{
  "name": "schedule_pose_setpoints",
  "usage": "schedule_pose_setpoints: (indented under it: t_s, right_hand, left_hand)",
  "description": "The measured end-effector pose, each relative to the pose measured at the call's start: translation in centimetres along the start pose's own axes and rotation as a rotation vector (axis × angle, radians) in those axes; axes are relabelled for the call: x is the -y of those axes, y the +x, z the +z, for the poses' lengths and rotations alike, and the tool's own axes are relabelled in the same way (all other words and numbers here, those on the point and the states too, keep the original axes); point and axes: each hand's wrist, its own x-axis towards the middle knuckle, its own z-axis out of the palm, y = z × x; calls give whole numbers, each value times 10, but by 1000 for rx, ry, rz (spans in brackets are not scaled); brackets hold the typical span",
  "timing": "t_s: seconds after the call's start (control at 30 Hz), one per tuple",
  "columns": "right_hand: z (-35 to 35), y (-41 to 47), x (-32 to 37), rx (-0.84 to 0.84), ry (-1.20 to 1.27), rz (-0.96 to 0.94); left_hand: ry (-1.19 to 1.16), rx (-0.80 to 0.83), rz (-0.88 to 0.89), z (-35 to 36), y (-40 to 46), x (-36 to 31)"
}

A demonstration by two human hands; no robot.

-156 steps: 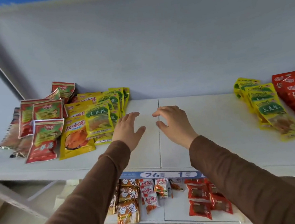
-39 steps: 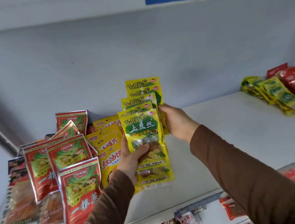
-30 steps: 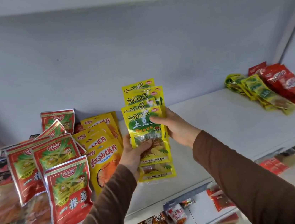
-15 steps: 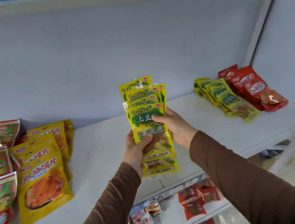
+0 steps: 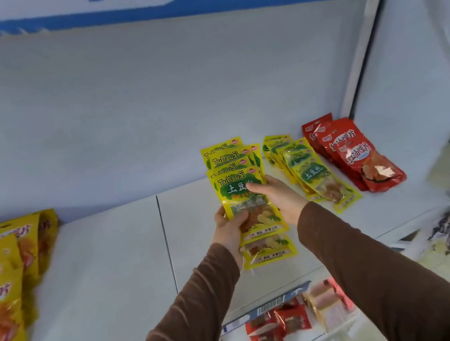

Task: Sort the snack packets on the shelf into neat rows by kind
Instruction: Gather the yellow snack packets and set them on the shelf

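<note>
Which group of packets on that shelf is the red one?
The red packets at the far right, beside the yellow-green row; the others are yellow.

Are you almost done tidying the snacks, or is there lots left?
Partly done. The red packets and a yellow-green row already lie side by side on the right of the shelf. The left hand and right hand hold a matching yellow-green bunch, not yet set down. The orange-yellow packets on the left are still a loose pile.
</note>
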Motion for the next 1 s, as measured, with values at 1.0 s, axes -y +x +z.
schedule_pose_setpoints:
  t_s: [1.0]
  right_hand:
    - [-101, 103, -20, 133, -287, -48]
  left_hand:
    - [1052, -343, 297, 76, 120, 40]
